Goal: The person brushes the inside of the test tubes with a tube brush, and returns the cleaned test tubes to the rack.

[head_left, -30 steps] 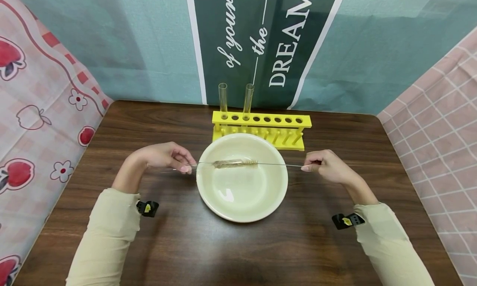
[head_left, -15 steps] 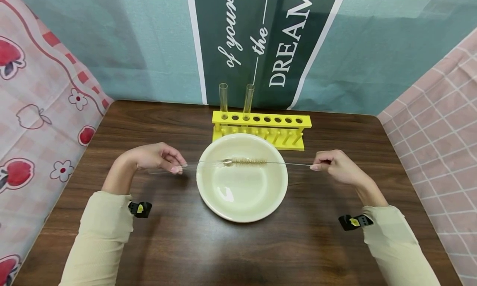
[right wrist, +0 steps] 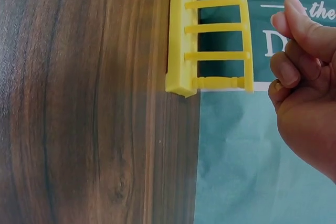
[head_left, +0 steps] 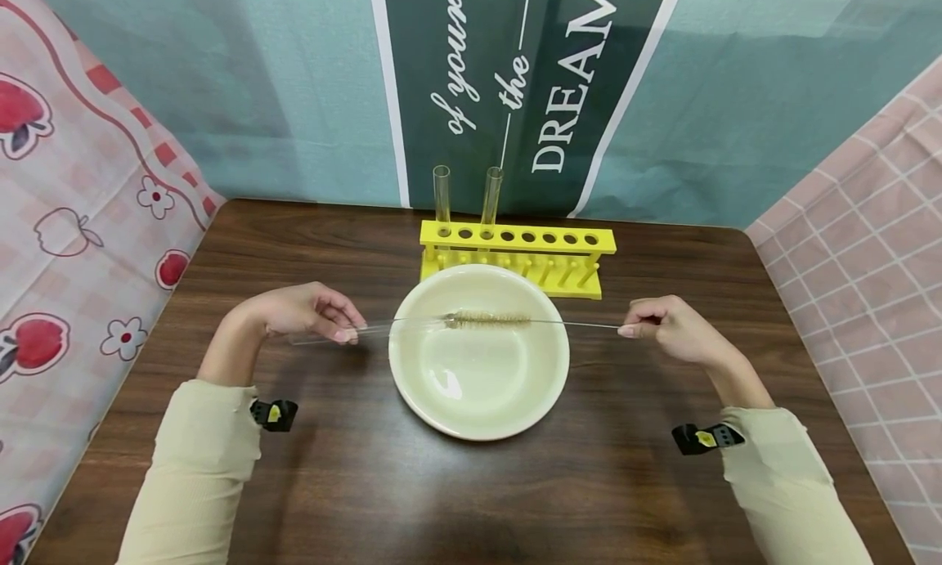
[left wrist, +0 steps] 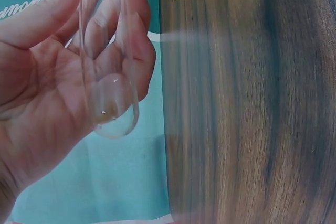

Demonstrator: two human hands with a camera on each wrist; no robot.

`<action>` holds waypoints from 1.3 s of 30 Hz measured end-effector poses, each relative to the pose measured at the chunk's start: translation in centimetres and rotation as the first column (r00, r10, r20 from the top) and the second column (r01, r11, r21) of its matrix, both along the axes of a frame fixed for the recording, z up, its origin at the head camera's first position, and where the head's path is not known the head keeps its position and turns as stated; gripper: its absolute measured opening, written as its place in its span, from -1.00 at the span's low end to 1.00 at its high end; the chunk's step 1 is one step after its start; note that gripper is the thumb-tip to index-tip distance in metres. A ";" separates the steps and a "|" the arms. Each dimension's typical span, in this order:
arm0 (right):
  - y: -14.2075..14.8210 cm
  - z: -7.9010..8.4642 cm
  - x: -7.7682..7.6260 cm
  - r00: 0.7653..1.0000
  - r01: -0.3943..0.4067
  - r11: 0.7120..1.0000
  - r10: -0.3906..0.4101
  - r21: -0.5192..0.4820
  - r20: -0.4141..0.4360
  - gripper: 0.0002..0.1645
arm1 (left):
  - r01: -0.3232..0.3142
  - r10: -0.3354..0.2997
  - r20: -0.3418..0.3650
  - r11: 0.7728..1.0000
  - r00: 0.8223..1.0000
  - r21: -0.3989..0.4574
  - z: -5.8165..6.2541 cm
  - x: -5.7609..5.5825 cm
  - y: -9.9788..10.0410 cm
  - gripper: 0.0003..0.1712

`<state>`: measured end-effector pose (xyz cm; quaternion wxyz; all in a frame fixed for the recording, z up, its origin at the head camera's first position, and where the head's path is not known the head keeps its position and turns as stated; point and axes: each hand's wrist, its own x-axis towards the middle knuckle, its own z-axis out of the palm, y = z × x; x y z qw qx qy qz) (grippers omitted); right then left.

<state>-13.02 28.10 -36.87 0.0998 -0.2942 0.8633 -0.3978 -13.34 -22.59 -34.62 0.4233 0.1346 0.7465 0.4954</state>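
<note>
My left hand [head_left: 309, 310] holds a clear glass test tube [head_left: 421, 323] lying nearly level, its mouth pointing right over a cream basin [head_left: 478, 430]. In the left wrist view the tube's rounded bottom [left wrist: 117, 125] extends past the palm. A test tube brush [head_left: 491, 319] has its tan bristles mostly outside the tube; the bristle tip is at the mouth, and I cannot tell how much is inside. Right of the basin, my right hand [head_left: 668, 328] pinches the brush's thin wire handle [head_left: 581, 325] between thumb and curled index finger.
Behind the basin stands a yellow test tube rack [head_left: 599, 239], holding two upright glass tubes, one of them a test tube [head_left: 491, 201]. Everything is on a dark wood table [head_left: 471, 508]. A teal printed cloth [head_left: 309, 99] hangs at the back, with patterned cloths at both sides.
The hands have drawn apart, left hand leftward with the tube and right hand rightward with the brush. Bristles that were largely inside the tube are now mostly out of its mouth.
</note>
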 end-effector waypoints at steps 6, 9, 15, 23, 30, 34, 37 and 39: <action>1.3 0.1 0.2 0.997 0.056 0.998 -0.056 0.005 0.047 -0.68 | -0.027 0.024 -0.043 0.997 0.999 -0.069 -0.1 0.4 -0.5 -0.71; 1.6 0.0 0.3 0.997 0.057 0.998 -0.056 -0.009 0.061 -0.69 | -0.033 0.030 -0.046 0.997 0.999 -0.067 -0.2 0.4 -0.5 -0.71; 1.2 0.0 0.1 0.998 -0.008 0.999 0.010 -0.045 0.057 -0.67 | -0.051 0.046 -0.063 0.996 0.997 -0.079 -0.3 0.3 -0.1 -0.71; 0.9 0.2 0.1 0.997 -0.053 0.998 0.055 -0.039 0.058 -0.65 | -0.072 0.062 -0.096 0.992 0.993 -0.099 -0.3 0.2 0.0 -0.74; 1.1 0.2 0.2 0.997 -0.058 0.998 0.059 -0.038 0.049 -0.63 | -0.086 0.077 -0.096 0.991 0.992 -0.102 0.0 0.3 0.0 -0.73; 1.2 0.3 0.3 0.998 -0.034 0.999 0.035 -0.023 0.053 -0.65 | -0.069 0.061 -0.083 0.993 0.995 -0.095 0.0 0.3 0.2 -0.75; 1.2 0.3 0.2 0.997 -0.021 1.000 0.022 -0.015 0.070 -0.66 | -0.053 0.045 -0.086 0.994 0.995 -0.093 -0.1 0.1 0.4 -0.73; 1.2 0.3 0.1 0.997 -0.020 1.000 0.021 -0.015 0.080 -0.67 | -0.047 0.038 -0.092 0.994 0.995 -0.094 -0.2 0.1 0.5 -0.73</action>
